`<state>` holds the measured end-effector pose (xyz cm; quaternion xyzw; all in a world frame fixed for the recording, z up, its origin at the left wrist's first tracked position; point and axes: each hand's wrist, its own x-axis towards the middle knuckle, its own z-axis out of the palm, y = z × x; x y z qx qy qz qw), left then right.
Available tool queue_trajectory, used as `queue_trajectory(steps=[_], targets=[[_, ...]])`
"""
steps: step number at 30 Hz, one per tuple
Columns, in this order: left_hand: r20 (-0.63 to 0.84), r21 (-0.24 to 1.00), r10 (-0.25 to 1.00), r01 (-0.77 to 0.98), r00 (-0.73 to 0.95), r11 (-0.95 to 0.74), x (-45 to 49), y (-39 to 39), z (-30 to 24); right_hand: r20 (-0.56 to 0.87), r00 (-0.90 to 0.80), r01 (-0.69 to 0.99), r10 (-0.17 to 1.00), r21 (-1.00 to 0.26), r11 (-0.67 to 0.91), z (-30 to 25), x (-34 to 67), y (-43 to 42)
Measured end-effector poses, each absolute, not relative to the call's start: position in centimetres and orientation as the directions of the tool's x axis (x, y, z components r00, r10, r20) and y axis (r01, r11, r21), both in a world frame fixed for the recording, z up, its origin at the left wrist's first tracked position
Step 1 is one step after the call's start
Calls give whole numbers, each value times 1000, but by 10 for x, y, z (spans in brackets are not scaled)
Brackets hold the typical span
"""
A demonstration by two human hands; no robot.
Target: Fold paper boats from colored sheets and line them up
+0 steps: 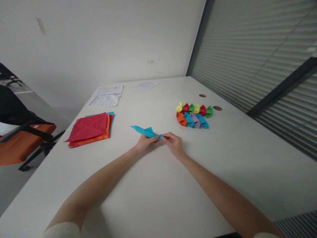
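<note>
- While the blue folded paper is over the surface, the left hand grips its body.
- The right hand pinches its rightward end; the step seems to be shaping that tip, so the next move calls for steady, fine fingertip pressure.
- Folded pieces lie beyond, rightward; stacked sheets, leftward.

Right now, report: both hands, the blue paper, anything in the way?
Left hand holding blue folded paper. Right hand at its right end, grip unclear. Paper's left end pointed. Folded pieces, sheet stack apart from both hands; nothing seen blocking.
</note>
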<state>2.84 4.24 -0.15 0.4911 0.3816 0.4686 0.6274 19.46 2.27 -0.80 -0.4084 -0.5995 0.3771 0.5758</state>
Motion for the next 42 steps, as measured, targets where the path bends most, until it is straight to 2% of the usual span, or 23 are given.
queue_trajectory(steps=[7, 13, 15, 20, 26, 35, 42], targets=[[-12, 984, 970, -170, 244, 55, 29, 38, 6, 327, 21, 10, 945, -945, 327, -4, 195, 22], [-2, 984, 972, -173, 234, 43, 30, 37, 5, 176, 26, -86, 984, -980, 178, -5, 194, 25], [-7, 983, 969, -176, 246, 51, 30, 38, 5, 167, 17, -95, 986, -981, 168, -6, 194, 25], [-59, 971, 960, -206, 274, 119, 30, 38, 6, 326, 22, 2, 945, -945, 326, -6, 194, 23], [-96, 949, 962, -267, 256, 165, 30, 38, 7, 582, -49, 253, 812, -779, 574, -4, 197, 20], [-231, 851, 915, -388, 331, 355, 28, 39, 11, 697, -164, 393, 698, -602, 695, 0, 201, 18], [-195, 829, 924, -447, 330, 335, 28, 37, 13, 743, -220, 457, 632, -494, 740, -1, 202, 16]])
